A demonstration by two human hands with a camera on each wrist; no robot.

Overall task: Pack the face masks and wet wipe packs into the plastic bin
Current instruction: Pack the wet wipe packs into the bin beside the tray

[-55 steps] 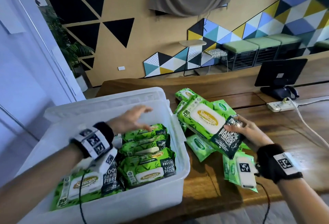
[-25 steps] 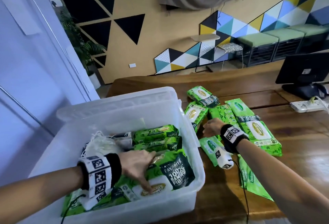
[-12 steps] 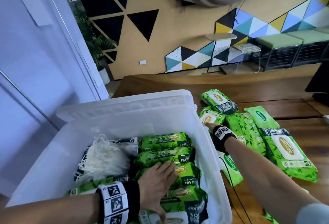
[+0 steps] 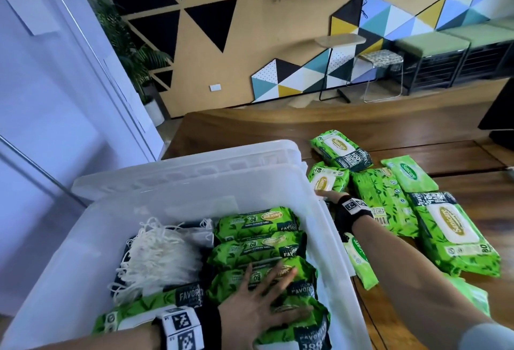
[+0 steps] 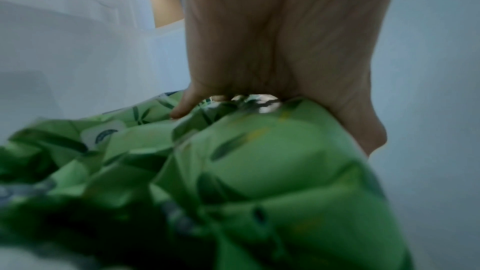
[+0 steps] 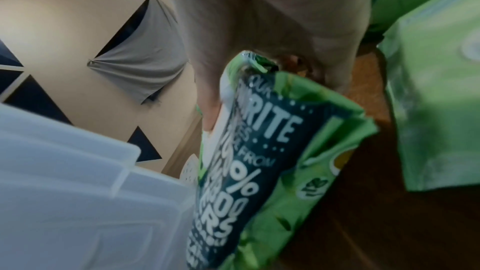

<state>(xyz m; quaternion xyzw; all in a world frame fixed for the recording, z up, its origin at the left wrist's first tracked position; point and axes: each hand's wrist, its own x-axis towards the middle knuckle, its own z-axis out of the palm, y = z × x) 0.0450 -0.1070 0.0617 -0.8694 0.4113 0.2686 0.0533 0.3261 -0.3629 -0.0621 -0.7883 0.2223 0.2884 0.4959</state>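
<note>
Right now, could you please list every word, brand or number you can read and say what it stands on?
"Sanicare": oval label of the large pack on the table.
"80": corner of that pack.
"FAVORITE": dark band of a pack in the bin.
"RITE", "FROM": dark band of the pack the right hand grips.
Fine print and the wristband markers: unreadable.

Wooden table [image 4: 361,130]. Potted plant [image 4: 130,52] by tan wall. Geometric triangle panel [image 4: 292,77] leaning on wall. Wire-frame stool [image 4: 381,71]. Green-cushioned benches [image 4: 445,52] at right.
</note>
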